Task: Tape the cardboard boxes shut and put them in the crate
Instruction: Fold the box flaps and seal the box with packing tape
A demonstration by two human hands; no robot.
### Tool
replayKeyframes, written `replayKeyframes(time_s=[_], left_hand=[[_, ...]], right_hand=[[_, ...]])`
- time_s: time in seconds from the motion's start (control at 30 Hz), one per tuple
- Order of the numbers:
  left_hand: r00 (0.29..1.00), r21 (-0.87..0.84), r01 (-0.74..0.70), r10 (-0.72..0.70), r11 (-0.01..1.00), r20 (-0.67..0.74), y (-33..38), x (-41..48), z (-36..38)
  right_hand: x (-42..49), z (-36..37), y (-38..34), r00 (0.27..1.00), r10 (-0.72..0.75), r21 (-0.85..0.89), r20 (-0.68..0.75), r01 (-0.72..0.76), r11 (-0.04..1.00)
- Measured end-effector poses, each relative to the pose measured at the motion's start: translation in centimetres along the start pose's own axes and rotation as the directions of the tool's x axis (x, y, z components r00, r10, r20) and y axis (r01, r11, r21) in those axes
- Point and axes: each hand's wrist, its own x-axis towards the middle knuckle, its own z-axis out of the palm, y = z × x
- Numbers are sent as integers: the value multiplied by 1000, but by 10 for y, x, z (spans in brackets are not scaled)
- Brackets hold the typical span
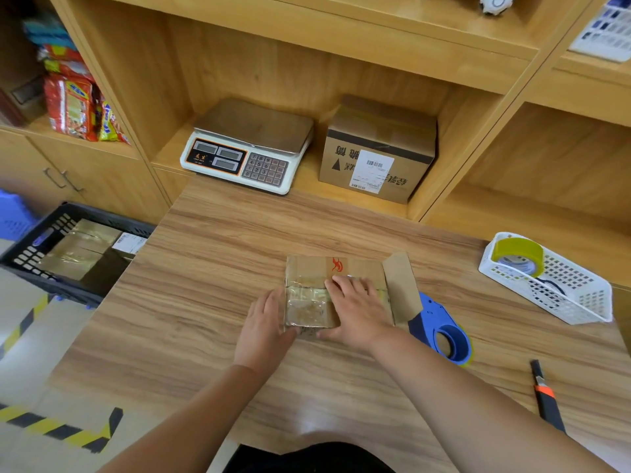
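A small cardboard box [309, 268] with old shiny tape on it lies on the wooden table in front of me. Its right flap [403, 288] stands up and open. My left hand [264, 320] rests flat against the box's left side. My right hand [358, 310] lies palm down on top, pressing the flaps, thumb at the near edge. A blue tape dispenser [444, 331] sits just right of the box. The black crate [65, 254] stands on the floor to the left with taped boxes [80, 249] inside.
A white basket [573, 295] with a yellow-green tape roll [519, 256] sits at the right. A black and orange utility knife [546, 397] lies near the right front edge. On the shelf behind stand a scale [246, 145] and a labelled cardboard box [379, 148].
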Motion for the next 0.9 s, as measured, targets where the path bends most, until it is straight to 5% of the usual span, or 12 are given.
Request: replayKeyframes(time_s=[0.4, 0.73, 0.9], left_hand=[[988, -71, 154, -152, 985, 38, 4, 8, 3], [977, -183, 207, -211, 961, -1, 16, 3, 4], [980, -183, 193, -179, 964, 89, 21, 7, -3]], right_hand=[[-2, -8, 0, 999, 49, 235, -13, -44, 971], [-11, -25, 4, 1000, 19, 185, -24, -14, 983], [-11, -28, -1, 997, 34, 224, -72, -17, 974]])
